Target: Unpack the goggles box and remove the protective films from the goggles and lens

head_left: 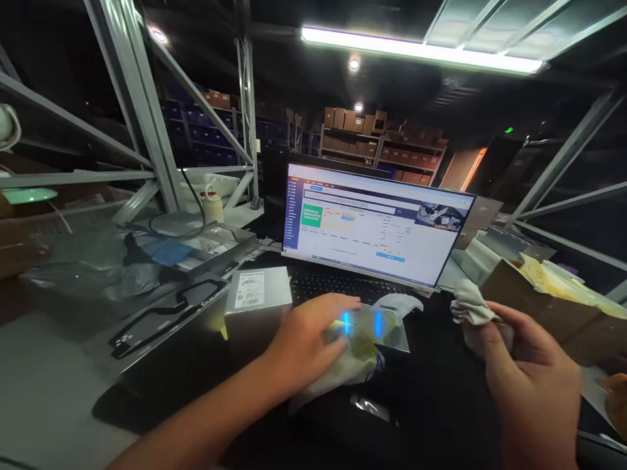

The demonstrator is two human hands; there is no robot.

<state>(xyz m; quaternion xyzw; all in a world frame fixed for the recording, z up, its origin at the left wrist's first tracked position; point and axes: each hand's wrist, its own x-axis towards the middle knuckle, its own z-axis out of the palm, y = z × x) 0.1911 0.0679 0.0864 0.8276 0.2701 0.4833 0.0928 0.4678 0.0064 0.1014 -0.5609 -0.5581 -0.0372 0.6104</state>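
Observation:
On the dark desk, a soft plastic bag (337, 375) with yellowish-green contents lies in front of the keyboard. My left hand (308, 333) is curled over its upper end, thumb and forefinger on either side; the other fingers are partly hidden. Two blue light streaks show on the clear packaging just beyond it. A white paper piece (399, 304) lies at the far end of that packaging. To the right, my right hand (526, 369) pinches a crumpled whitish wad (471, 303) between thumb and fingers, above the desk. Whether the wad is paper or cloth is unclear.
A monitor (367, 225) stands behind the keyboard (333, 284). A labelled box (262, 294) is left of my left hand, beside a black-outlined flat package (166, 313). An open cardboard box (553, 310) stands at right. Metal posts (147, 111) rise at left.

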